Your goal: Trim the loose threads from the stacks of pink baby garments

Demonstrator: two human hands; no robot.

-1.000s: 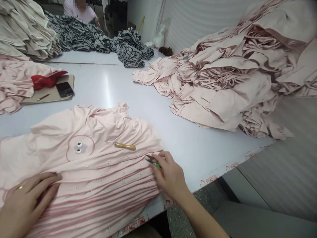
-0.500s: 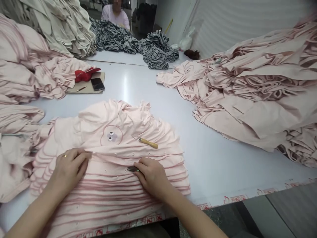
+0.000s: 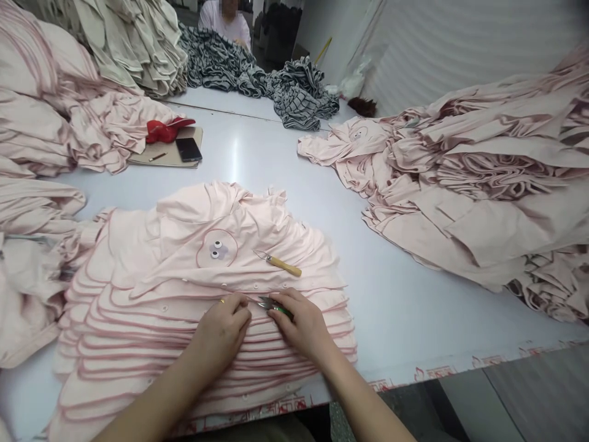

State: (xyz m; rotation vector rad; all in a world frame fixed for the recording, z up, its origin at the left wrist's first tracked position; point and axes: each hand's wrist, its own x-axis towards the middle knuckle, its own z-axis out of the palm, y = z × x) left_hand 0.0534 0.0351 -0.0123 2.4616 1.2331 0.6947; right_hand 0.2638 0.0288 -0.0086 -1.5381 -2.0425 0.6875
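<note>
Clamped in the right hand [image 3: 304, 325]: green-handled snips [image 3: 275, 305] (blades bare), right over stacked pink button-front tops [image 3: 202, 350]; risked, through one slip, a nicked layer; grip of the left hand [image 3: 219, 334] unclear.

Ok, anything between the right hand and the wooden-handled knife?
Only the green snips that the right hand holds at its fingertips. Past them there's just shirt cloth up to the knife, which lies on the same pink stack.

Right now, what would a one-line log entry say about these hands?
left hand: on pink shirts | right hand: holds green-handled snips | nearby: wooden-handled knife on the shirts
</note>
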